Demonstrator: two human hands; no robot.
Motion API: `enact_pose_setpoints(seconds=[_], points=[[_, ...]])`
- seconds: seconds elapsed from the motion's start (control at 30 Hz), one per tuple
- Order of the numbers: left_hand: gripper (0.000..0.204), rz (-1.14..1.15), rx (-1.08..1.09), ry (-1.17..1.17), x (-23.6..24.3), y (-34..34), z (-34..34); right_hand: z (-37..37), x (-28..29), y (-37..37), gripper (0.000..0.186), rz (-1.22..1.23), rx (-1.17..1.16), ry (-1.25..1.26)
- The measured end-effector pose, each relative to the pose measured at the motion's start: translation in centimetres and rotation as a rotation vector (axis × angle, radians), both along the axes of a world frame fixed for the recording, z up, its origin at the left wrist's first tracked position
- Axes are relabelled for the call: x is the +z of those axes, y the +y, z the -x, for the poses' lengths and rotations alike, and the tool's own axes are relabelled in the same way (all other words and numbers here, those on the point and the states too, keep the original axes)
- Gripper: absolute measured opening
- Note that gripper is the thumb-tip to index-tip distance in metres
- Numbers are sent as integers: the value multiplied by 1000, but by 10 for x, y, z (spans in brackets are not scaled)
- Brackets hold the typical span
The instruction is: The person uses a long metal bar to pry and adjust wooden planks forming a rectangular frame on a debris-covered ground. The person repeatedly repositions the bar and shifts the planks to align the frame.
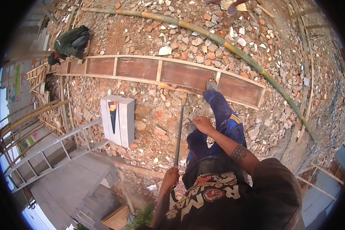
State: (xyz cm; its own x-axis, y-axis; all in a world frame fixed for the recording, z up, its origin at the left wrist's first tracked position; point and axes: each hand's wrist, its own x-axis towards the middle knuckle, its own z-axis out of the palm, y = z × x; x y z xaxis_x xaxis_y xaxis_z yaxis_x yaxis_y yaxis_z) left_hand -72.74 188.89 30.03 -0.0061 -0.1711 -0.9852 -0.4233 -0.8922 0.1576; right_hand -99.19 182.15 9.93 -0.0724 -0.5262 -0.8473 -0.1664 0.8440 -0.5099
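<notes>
My left hand (171, 177) is wrapped around a ribbed steel bar (179, 134), low on its length. The bar stands up and away from me over the rubble, and its near end looks bent beside my shirt. My right hand (203, 125) is in front of my thigh, to the right of the bar and apart from it. Its fingers are curled together; whatever they may pinch is too small to make out. My sandalled foot (211, 85) rests on a long wooden form panel (188, 74) with brown board between pale battens.
Pale blocks (125, 122) stand to the left with an orange-handled handsaw (112, 115) on them. A ladder (46, 159) lies beyond. A co-worker (71, 44) crouches at the panel's far left end. A bamboo pole (226, 44) crosses the broken bricks. Another person's feet (231, 9) show at the top.
</notes>
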Motion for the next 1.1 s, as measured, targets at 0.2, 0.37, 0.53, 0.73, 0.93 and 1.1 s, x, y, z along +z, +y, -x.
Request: enact_pose_setpoints(seconds=[0.2,0.37,0.53,0.73,0.93,1.1], points=[[34,-108,83,82,14,-69,42,-91,-155,-36,75,-476,-773,-615],[49,-215,172,237,-31,-131,79,-68,-286,-35,38,-424,-1168,-586],[78,103,47,518,-41,-172,93,-53,-298,-78,19,-428,-1197,-485],[53,852,-845,-49,-62,-219,121,-37,-286,-117,20,-467,-1099,-482],[48,1399,16,507,-159,-287,172,-21,-296,-148,22,-392,-1198,-532],[50,1355,393,542,-182,-358,213,-6,-283,-184,28,-374,-1274,-501]])
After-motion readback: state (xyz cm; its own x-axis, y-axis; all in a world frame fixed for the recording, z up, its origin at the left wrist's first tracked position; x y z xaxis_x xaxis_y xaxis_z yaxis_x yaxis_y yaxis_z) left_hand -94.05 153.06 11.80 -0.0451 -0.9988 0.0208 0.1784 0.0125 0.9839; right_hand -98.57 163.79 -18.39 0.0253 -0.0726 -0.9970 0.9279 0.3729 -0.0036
